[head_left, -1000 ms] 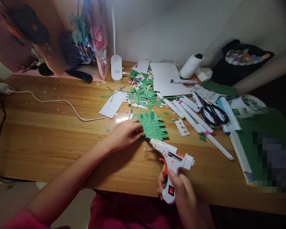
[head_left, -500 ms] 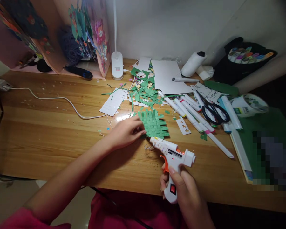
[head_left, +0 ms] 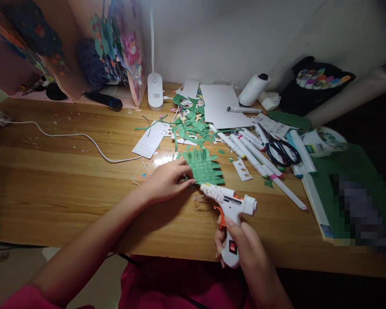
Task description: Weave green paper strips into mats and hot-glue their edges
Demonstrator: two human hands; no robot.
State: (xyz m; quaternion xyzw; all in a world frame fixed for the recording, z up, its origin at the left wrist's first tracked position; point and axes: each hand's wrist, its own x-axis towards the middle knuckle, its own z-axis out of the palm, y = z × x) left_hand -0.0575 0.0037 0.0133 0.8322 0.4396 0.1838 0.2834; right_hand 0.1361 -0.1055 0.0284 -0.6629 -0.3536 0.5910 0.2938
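Note:
A mat of woven green paper strips lies on the wooden desk with its loose strip ends sticking out. My left hand is at its near left corner, thumb and fingers pinched on the mat's edge. In my right hand is a white hot glue gun, gripped by its handle below the orange trigger. Its nozzle points left at that same corner, close to my left fingertips. Whether the tip touches the paper is hidden by the fingers. Thin glue strings hang under the nozzle.
Green paper scraps and white card pieces lie behind the mat. Several white markers and black-handled scissors are to the right. A white cable crosses the left side to a lamp base.
The whole view has shifted slightly, so the desk things sit a little further left. Both hands and the glue gun keep nearly the same place at the mat's corner.

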